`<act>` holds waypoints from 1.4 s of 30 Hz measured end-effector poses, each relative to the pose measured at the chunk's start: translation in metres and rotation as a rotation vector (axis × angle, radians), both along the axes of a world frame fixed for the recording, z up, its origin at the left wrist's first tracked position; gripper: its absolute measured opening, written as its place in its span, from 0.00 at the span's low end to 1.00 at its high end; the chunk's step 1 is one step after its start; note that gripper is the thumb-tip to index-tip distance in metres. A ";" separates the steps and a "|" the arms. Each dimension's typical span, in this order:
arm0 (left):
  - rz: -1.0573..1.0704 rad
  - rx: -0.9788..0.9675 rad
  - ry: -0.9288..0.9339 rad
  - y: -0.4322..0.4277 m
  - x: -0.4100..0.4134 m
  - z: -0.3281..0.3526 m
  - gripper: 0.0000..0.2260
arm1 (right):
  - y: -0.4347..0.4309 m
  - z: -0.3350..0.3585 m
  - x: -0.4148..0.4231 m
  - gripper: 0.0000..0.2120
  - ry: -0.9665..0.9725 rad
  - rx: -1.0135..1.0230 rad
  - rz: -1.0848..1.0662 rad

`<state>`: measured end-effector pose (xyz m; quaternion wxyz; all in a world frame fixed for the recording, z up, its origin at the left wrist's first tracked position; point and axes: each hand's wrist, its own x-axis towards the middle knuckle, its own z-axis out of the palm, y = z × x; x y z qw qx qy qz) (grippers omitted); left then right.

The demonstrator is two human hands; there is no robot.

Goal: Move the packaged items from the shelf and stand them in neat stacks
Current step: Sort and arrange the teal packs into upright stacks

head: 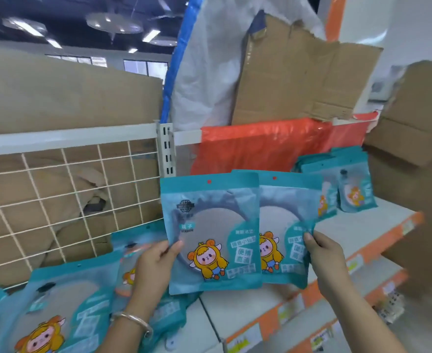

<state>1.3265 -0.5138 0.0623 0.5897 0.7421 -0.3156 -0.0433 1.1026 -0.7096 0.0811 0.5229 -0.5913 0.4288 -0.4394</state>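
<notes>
At the far left a white wire grid panel (pixel 56 200) stands at the back of the shelf, with brown cardboard (pixel 56 93) behind it. Below it, at the near left, a loose pile of teal plastic packets printed with a yellow cartoon figure (pixel 56 314) lies flat and overlapping. The left hand (pixel 153 266), with a thin metal bangle (pixel 133 319) on its wrist, pinches the lower left edge of an upright teal packet (pixel 209 233), thumb on the front and fingers hidden behind. This packet overlaps the left edge of a second upright teal packet (pixel 286 220) just beside it. The right hand (pixel 322 253) pinches that one at its right edge, thumb in front. Both packets are held over the white shelf with an orange front strip (pixel 362 225); whether their lower edges touch it cannot be told. Behind them hangs an orange plastic sheet (pixel 260 143), with a torn cardboard sheet (pixel 299 80) above it. At the far right more teal packets (pixel 350 184) stand on the shelf beside stacked cardboard boxes (pixel 413 123).
</notes>
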 end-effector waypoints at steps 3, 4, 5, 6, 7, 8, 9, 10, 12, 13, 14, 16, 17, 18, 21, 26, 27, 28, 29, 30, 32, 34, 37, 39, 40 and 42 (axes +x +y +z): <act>-0.062 -0.044 0.057 -0.052 -0.038 -0.006 0.20 | -0.033 0.001 -0.054 0.14 0.030 -0.019 -0.077; -0.068 -0.069 0.063 -0.069 -0.052 -0.007 0.19 | -0.043 0.003 -0.072 0.13 0.029 -0.013 -0.086; -0.073 -0.092 0.065 -0.087 -0.066 -0.009 0.19 | -0.054 0.005 -0.090 0.12 0.025 -0.014 -0.095; -0.081 -0.103 0.068 -0.103 -0.081 -0.009 0.19 | -0.065 0.007 -0.107 0.13 0.027 -0.021 -0.112; -0.096 -0.102 0.063 -0.120 -0.096 -0.009 0.19 | -0.076 0.008 -0.123 0.14 0.033 -0.031 -0.135; -0.120 -0.097 0.053 -0.137 -0.109 -0.010 0.19 | -0.089 0.007 -0.138 0.15 0.042 -0.036 -0.142; -0.141 -0.096 0.045 -0.152 -0.122 -0.011 0.19 | -0.102 0.004 -0.152 0.14 0.050 -0.042 -0.146; -0.158 -0.103 0.047 -0.166 -0.133 -0.012 0.19 | -0.116 0.001 -0.163 0.14 0.056 -0.043 -0.154; -0.174 -0.111 0.063 -0.191 -0.153 -0.013 0.18 | -0.139 -0.002 -0.182 0.13 0.054 -0.038 -0.161; -0.174 -0.113 0.067 -0.203 -0.162 -0.013 0.18 | -0.148 -0.003 -0.190 0.13 0.054 -0.034 -0.162; -0.170 -0.119 0.069 -0.215 -0.171 -0.013 0.18 | -0.159 -0.003 -0.197 0.13 0.052 -0.031 -0.165; -0.164 -0.137 0.087 -0.235 -0.185 -0.014 0.17 | -0.178 -0.004 -0.209 0.12 0.030 -0.038 -0.166; -0.165 -0.145 0.101 -0.245 -0.190 -0.014 0.17 | -0.188 -0.005 -0.213 0.12 0.015 -0.036 -0.167; -0.170 -0.150 0.109 -0.255 -0.195 -0.014 0.17 | -0.198 -0.008 -0.218 0.11 0.005 -0.031 -0.169; -0.171 -0.139 0.083 -0.287 -0.204 -0.014 0.18 | -0.228 -0.016 -0.228 0.11 -0.002 -0.024 -0.189; -0.136 -0.151 0.053 -0.345 -0.206 -0.017 0.18 | -0.284 -0.022 -0.229 0.11 -0.037 -0.006 -0.214; -0.131 -0.151 0.053 -0.359 -0.203 -0.019 0.17 | -0.296 -0.022 -0.229 0.11 -0.053 -0.016 -0.217; -0.123 -0.150 0.056 -0.371 -0.201 -0.021 0.17 | -0.308 -0.022 -0.228 0.11 -0.060 -0.020 -0.219; -0.113 -0.152 0.060 -0.384 -0.198 -0.023 0.17 | -0.320 -0.021 -0.226 0.11 -0.066 -0.017 -0.216; -0.103 -0.151 0.057 -0.396 -0.196 -0.025 0.17 | -0.333 -0.020 -0.224 0.11 -0.067 -0.008 -0.209; -0.095 -0.135 0.046 -0.417 -0.189 -0.030 0.17 | -0.357 -0.021 -0.219 0.12 -0.074 0.009 -0.197; -0.094 -0.124 0.053 -0.435 -0.183 -0.033 0.15 | -0.380 -0.020 -0.211 0.12 -0.079 0.009 -0.182; -0.066 -0.122 0.067 -0.456 -0.177 -0.036 0.16 | -0.412 -0.023 -0.198 0.12 -0.056 -0.002 -0.156; -0.031 -0.139 0.064 -0.466 -0.174 -0.038 0.17 | -0.430 -0.027 -0.190 0.11 -0.050 0.004 -0.146; -0.017 -0.150 0.061 -0.470 -0.174 -0.038 0.18 | -0.440 -0.030 -0.187 0.11 -0.044 -0.001 -0.140; 0.001 -0.161 0.060 -0.480 -0.172 -0.040 0.20 | -0.459 -0.037 -0.180 0.11 -0.023 -0.014 -0.130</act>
